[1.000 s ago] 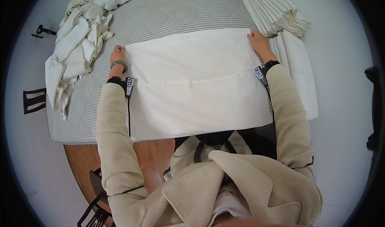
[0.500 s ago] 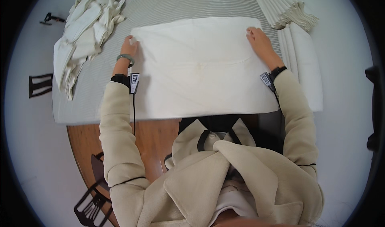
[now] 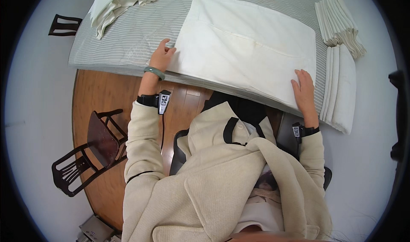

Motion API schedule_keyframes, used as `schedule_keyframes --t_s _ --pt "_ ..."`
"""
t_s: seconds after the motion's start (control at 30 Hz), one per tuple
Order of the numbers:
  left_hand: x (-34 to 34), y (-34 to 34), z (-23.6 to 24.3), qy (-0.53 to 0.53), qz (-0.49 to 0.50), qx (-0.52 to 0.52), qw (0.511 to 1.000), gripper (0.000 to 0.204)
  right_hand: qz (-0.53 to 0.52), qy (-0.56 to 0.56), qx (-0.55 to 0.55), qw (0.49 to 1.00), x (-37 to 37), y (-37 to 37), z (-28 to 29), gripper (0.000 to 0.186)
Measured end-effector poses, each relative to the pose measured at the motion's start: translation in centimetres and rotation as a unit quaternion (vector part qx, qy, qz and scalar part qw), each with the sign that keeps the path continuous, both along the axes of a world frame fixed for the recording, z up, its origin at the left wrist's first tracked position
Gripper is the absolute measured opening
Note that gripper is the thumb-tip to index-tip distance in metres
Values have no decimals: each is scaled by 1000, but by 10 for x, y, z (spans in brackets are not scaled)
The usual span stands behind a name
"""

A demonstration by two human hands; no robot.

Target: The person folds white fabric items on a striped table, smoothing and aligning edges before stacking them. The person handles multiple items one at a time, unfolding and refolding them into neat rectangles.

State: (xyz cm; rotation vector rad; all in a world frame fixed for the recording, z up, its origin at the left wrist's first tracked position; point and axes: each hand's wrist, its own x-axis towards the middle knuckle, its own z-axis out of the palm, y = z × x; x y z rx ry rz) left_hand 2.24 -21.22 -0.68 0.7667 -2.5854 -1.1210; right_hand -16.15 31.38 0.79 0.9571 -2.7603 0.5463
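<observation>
A large white cloth (image 3: 247,41) lies spread nearly flat on the striped mattress (image 3: 132,41), with a seam or crease running across its middle. My left hand (image 3: 161,57) is beside the cloth's near left corner, fingers apart and nothing in them; whether a fingertip touches the edge I cannot tell. On the near right part of the cloth rests my right hand (image 3: 304,91), its fingers stretched out and holding nothing.
Right of the cloth stand folded white cloths (image 3: 339,88) and a pleated stack of cream cloths (image 3: 339,22). Rumpled white cloths (image 3: 117,4) lie at the far left. A dark wooden chair (image 3: 102,141) stands on the floor at left, another chair (image 3: 65,25) beyond the mattress.
Both hands have come from the cloth's far corners back toward its near edge, and their fingers have opened out. The view has turned, so the cloth appears slanted and farther off.
</observation>
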Motion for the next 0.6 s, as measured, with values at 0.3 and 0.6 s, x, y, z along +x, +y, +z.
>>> schedule_keyframes --t_s 0.3,0.6 --pt "8 32 -11 72 71 -207 973 36 -130 93 83 984 18 12 -28 45" --pt "-15 164 5 192 -175 -216 941 48 4 94 -53 994 74 -59 -9 56"
